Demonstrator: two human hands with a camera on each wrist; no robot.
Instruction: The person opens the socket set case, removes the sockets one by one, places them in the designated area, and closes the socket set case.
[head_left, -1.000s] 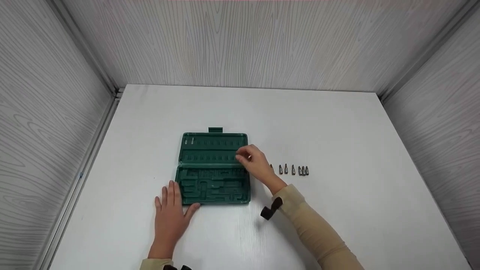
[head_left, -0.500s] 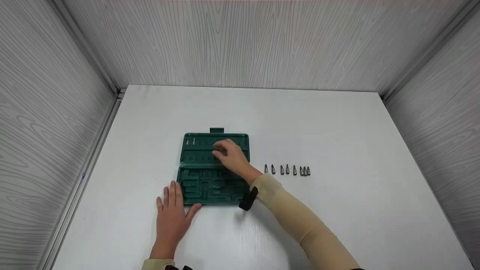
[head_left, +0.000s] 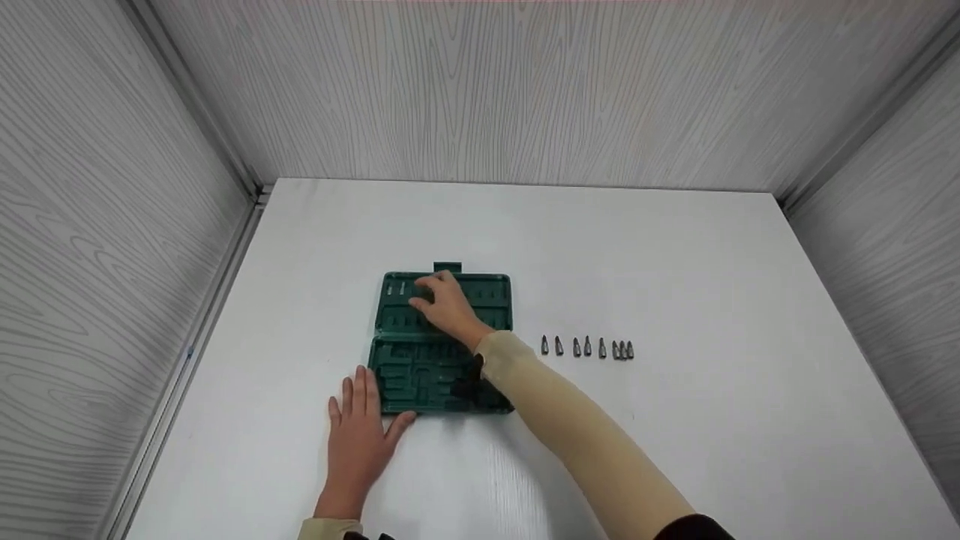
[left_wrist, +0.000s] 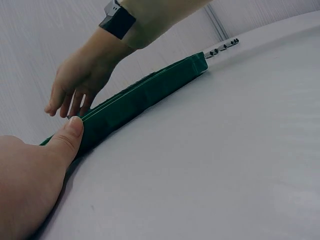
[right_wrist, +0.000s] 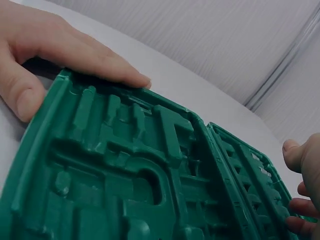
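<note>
An open green plastic bit case [head_left: 442, 335] lies on the white table, moulded with several recesses. Two small pale metal bits [head_left: 403, 289] sit in the upper left of its lid. My left hand [head_left: 357, 435] rests at the case's lower left corner, fingers straight along the left side, thumb [left_wrist: 70, 135] against the front edge. Over the lid, right of those bits, is my right hand [head_left: 448, 307], thumb and fingers bent together. A tiny dark tip of a screwdriver bit [left_wrist: 69, 117] shows at its fingertips; the rest is hidden.
Several metal screwdriver bits [head_left: 588, 346] stand in a row on the table to the right of the case. A latch tab [head_left: 448, 266] sticks out behind the lid. Pale wood-grain walls [head_left: 480, 90] enclose the table at the back and sides.
My right hand has moved left, from the case's right edge to the lid's upper left area. My left hand stays at the corner. The whole head view has shifted slightly.
</note>
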